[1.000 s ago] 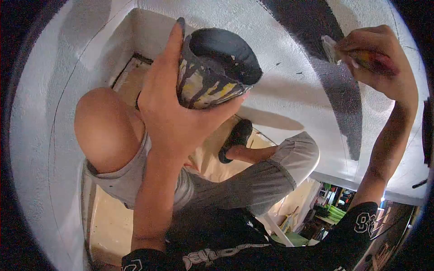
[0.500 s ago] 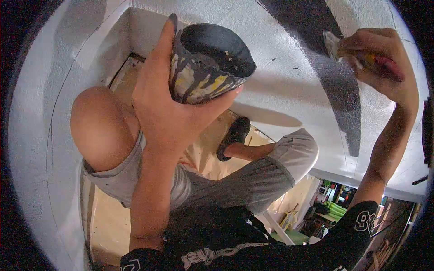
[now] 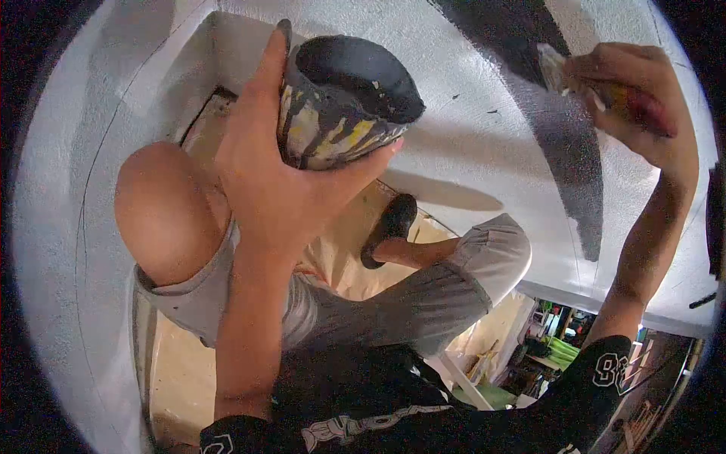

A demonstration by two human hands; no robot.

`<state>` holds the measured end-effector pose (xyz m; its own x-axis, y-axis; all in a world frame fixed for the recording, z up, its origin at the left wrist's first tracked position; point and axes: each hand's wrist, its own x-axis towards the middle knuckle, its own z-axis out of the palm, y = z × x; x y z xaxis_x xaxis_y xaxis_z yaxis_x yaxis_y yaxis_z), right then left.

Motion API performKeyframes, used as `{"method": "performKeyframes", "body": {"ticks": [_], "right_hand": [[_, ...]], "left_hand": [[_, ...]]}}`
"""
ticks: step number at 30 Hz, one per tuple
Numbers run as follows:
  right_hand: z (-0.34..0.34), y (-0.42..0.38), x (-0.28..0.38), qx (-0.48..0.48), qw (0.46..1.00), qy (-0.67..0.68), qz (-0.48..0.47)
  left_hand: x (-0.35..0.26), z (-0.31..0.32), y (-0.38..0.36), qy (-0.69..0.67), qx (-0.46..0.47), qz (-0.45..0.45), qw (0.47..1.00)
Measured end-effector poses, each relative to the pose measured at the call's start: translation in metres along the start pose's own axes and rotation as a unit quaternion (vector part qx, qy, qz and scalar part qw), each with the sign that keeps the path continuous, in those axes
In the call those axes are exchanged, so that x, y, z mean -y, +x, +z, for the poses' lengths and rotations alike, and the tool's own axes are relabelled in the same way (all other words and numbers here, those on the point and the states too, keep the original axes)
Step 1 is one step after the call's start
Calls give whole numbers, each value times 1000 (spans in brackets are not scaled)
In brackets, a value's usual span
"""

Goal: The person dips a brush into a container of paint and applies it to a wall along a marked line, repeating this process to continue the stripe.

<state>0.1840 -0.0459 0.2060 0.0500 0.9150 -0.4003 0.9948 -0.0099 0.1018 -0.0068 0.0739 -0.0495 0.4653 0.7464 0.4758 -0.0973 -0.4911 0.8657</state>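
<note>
My left hand (image 3: 276,178) is wrapped round a paint cup (image 3: 333,129), its outside streaked with dark, yellow and white drips. The cup is tilted, and dark paint coats its inside. At the upper right, my right hand (image 3: 635,98) grips a paintbrush (image 3: 556,69) with a reddish handle. The brush's bristle end is at a dark grey painted band (image 3: 563,144) on the white wall; whether it touches is hard to tell. My fingers hide part of the handle.
A white textured wall (image 3: 469,144) with thin drawn lines curves around me. My bent knees and a dark shoe (image 3: 397,219) are over a tan floor covering (image 3: 348,257). Shelves with green and other items (image 3: 560,348) stand at the lower right.
My left hand and the cup have shifted slightly left and up. My right hand with the brush has moved very little, staying beside the dark band.
</note>
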Motion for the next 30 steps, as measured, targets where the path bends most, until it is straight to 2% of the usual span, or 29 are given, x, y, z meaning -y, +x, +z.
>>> {"method": "performKeyframes", "body": {"ticks": [2,3,8,11,14,19,21,24,26,27,29,30], "right_hand": [[3,5,-7,-71,994,-9,-86],[5,7,-9,-72,994,-9,-86],[12,7,-8,40,998,34,29],[14,-1,-10,-5,996,79,40],[6,2,-7,-21,998,49,20],[3,14,-1,18,999,41,-14],[7,10,-7,29,998,50,-27],[11,2,-13,59,998,3,15],[12,1,-11,46,991,90,85],[10,5,-4,46,991,90,85],[4,16,13,3,1000,19,16],[5,16,11,3,1000,19,17]], "left_hand": [[1,2,-1,-6,0,2,1000],[2,2,-1,-12,-1,5,1000],[2,-1,-1,-1,1,3,1000],[4,-1,-1,6,1,11,1000],[3,0,-1,6,1,12,1000],[1,1,-1,12,0,13,1000],[1,1,-2,-26,7,-35,999],[3,0,-2,-10,-1,-10,1000],[4,1,-2,-14,-2,-3,1000],[4,1,-2,-18,-2,3,1000],[2,1,-2,-9,-1,-2,1000],[2,1,-2,-1,-2,-6,1000]]}}
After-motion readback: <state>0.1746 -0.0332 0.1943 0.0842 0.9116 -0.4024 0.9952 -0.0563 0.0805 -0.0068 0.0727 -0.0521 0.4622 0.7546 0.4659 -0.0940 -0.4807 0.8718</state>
